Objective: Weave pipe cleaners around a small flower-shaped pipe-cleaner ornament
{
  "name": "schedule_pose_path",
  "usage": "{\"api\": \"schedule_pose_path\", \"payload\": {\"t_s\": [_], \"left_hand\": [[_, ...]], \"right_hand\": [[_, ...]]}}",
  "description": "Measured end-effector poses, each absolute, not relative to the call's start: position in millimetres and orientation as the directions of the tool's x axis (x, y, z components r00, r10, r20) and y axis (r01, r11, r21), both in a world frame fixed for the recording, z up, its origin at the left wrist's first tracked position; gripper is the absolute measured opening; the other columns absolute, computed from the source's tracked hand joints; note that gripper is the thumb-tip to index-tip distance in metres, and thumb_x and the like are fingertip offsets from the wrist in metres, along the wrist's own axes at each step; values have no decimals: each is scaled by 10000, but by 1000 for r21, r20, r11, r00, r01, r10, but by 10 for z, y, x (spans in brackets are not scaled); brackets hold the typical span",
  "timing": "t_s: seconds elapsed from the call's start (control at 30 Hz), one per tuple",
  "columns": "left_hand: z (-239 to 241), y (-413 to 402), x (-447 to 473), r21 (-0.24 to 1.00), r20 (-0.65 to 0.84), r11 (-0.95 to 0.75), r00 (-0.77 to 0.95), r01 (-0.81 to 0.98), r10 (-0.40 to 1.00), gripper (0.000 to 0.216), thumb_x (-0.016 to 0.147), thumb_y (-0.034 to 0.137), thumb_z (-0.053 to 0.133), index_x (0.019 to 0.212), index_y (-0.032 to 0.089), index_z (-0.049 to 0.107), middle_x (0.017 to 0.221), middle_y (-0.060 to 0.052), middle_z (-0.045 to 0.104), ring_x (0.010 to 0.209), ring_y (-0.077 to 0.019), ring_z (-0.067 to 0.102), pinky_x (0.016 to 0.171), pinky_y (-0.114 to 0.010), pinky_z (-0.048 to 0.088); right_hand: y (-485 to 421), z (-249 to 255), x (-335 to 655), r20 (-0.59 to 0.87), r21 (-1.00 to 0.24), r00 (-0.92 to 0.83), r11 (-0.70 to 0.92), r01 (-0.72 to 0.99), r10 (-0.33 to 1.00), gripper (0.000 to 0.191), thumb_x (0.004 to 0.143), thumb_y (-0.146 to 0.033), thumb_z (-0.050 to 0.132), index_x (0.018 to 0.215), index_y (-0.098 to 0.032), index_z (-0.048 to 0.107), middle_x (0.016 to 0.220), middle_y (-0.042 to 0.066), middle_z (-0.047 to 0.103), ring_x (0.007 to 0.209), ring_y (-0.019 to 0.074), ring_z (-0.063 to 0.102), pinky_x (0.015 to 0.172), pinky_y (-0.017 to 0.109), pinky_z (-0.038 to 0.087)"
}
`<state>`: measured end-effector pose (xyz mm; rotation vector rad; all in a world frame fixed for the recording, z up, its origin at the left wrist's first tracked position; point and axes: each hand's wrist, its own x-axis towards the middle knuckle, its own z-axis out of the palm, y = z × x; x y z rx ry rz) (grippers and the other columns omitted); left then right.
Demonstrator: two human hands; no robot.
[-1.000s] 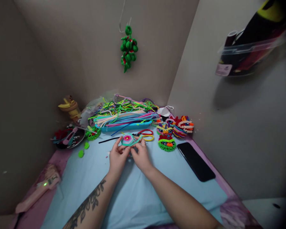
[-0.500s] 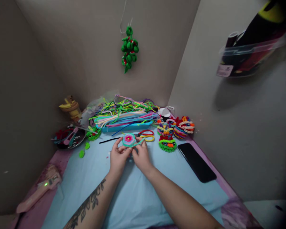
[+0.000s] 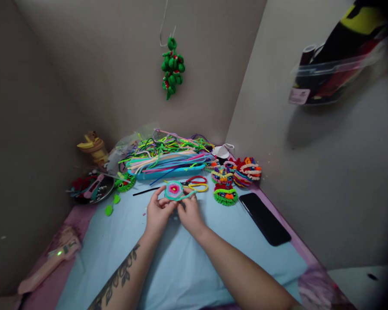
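Fingers of the left hand pinch the near left edge of a small coiled disc, which is pink at the centre with a teal outer ring. The right hand closes its own fingers on the loose teal strand that runs off the disc's right side. Both hands are clenched on the piece, and the underside of the grip is hidden.

The disc is held just above the tabletop, a little in front of the blue tray that is heaped with pipe cleaners. Scissors with red and yellow handles lie just in front of the tray's right half. A black pipe cleaner lies in front of its left half. Finished coiled faces sit to the right of the tray, and a dark phone lies further right and nearer the person. A dish of odds and ends stands to the left of the tray. A pink glue gun, with a green light showing, lies well to the front-left.

The step in hand looks like winding the teal strand around the disc's rim as another ring. As I judge it, the next move calls for the left fingers to hold the coil flat and firm. The right fingers would need to draw the strand taut and lay it snug against the ring beneath, leaving no gap.
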<state>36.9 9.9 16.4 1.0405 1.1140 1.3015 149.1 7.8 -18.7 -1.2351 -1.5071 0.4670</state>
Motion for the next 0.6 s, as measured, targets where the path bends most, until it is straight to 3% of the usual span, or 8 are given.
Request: {"api": "schedule_pose_path", "payload": {"t_s": [0.2,0.47,0.6], "left_hand": [[141,99,361,990,58,-65,-60,-126,997,680,617,288,752,1219,156,464,648,18,663,562,-113,607,558,-203,470],[132,40,399,981,166,-176,-122,-77,979,510,684,295,710,1106,202,438,655,32,647,577,-109,615,584,-203,459],[149,51,413,980,149,-164,-127,-112,981,524,692,288,710,1103,215,392,670,31,652,594,-118,628,592,-211,463]], "right_hand": [[56,-106,1488,435,-846,121,359,395,892,234,754,-126,538,909,-215,689,1161,92,546,1128,256,460,999,442,374],[10,-134,1463,456,-783,80,357,509,886,177,781,-116,503,850,-195,645,1087,106,495,1112,260,451,971,429,390],[8,-142,1443,416,-797,93,314,515,905,158,775,-113,498,796,-205,624,1011,92,481,1049,252,478,926,423,408]]}}
